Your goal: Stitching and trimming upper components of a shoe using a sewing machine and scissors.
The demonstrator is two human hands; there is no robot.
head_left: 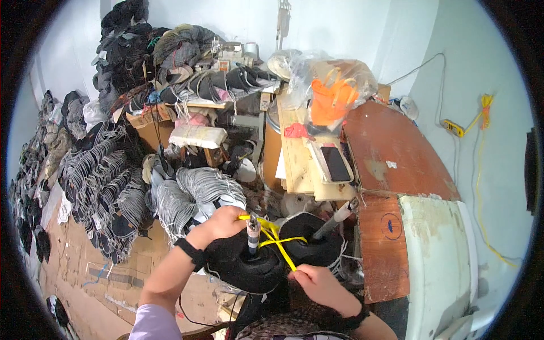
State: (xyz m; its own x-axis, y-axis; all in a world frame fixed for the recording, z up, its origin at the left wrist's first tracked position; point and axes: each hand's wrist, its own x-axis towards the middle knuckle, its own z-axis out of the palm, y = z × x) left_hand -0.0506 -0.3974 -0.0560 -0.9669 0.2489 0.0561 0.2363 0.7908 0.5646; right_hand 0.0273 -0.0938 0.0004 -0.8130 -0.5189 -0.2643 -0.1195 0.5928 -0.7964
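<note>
Yellow strap [281, 249], one: crossed over itself between the hands, above black fabric bundles [245, 273]. Left hand [225, 222]: fingers curled closed, gripping one strap length. Right hand [318, 285]: pinched on another, nearer the body.

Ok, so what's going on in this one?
Someone's left hand grips a yellow strap beside one rod, and their right hand pinches it lower in the view. The strap crosses over itself between that rod and a second rod; each rises from a black bundle. Grey bundles lie beyond the left hand.
</note>
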